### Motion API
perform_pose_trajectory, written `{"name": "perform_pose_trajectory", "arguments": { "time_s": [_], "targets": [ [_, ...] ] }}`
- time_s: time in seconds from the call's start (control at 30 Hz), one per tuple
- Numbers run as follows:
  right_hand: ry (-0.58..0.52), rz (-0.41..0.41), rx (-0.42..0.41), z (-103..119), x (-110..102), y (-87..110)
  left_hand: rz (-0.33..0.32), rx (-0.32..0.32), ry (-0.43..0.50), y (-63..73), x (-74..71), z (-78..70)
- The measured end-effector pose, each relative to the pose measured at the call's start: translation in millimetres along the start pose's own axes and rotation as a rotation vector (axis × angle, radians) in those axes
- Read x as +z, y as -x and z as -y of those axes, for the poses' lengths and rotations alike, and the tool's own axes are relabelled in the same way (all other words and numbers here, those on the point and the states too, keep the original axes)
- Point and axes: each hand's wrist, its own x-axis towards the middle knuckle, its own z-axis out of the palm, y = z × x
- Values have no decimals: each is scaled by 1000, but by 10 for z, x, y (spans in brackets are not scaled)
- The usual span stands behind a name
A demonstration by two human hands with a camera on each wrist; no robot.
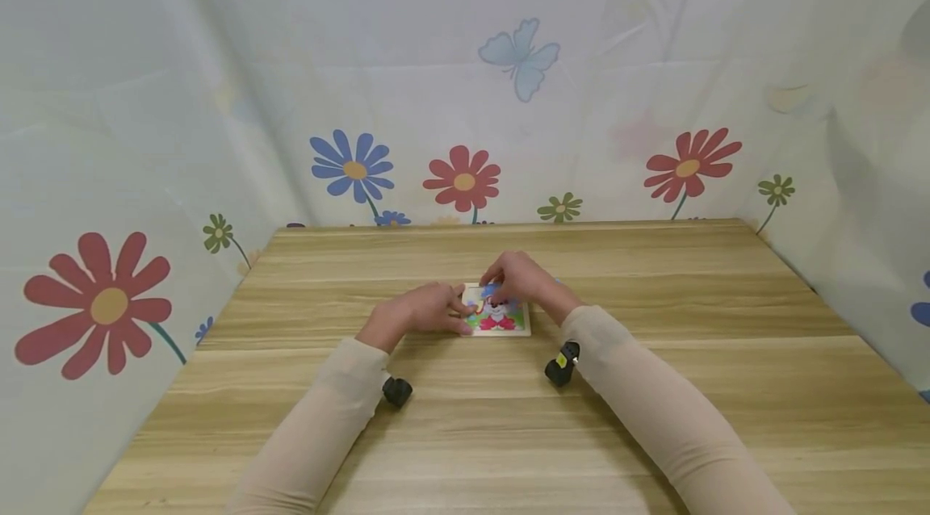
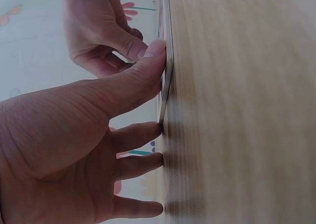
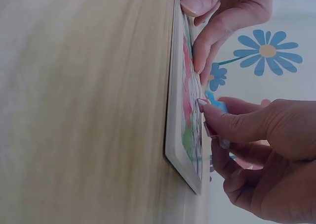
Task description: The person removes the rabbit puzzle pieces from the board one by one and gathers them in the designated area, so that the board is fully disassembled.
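Note:
A square jigsaw puzzle board [image 1: 514, 332] with a pale wooden rim lies flat on the table, its picture showing a cartoon animal in red on green. At its left side is my left hand [image 1: 436, 307]; in the left wrist view the thumb rests along the board's edge and the other fingers stretch down to the tabletop. Over the board's far part, my right hand [image 1: 521, 277] pinches a small puzzle piece [image 3: 216, 104], blue and red, between thumb and fingers. The piece is tilted just above the picture. The right hand hides part of the board's upper area.
The wood-grain table [image 1: 465, 434] stretches around the board on all sides. Behind it hangs a pale curtain [image 1: 407, 87] printed with flowers and a butterfly. A small blue thing [image 1: 557, 281] shows beside the right wrist, too small to identify. Black wrist cameras [image 1: 397, 392] sit under both sleeves.

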Motion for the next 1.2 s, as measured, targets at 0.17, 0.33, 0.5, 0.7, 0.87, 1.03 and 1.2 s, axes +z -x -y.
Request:
{"name": "perform_pose_trajectory", "arguments": {
  "time_s": [0.17, 0.33, 0.5, 0.7, 0.87, 1.03, 1.2],
  "targets": [
    [-69, -3, 3, -44, -23, 10, 0, 2, 2, 4, -2, 6],
    [-117, -28, -3, -92, -93, 39, 2, -2, -12, -13, 8, 27],
    [-173, -38, 5, -185, -224, 95, 1, -14, -20, -28, 6, 37],
    [-184, -58, 33, -383, -422, 251, -4, -19, 13, -13, 14, 35],
    [-149, -72, -12, -549, -566, 369, -9, -28, 18, 8, 11, 31],
    [-140, -78, -16, -670, -656, 446, -10, -23, 28, 16, 3, 26],
    [-142, -92, 20, -819, -692, 502, -2, -10, 24, -3, 6, 25]
  ]
}}
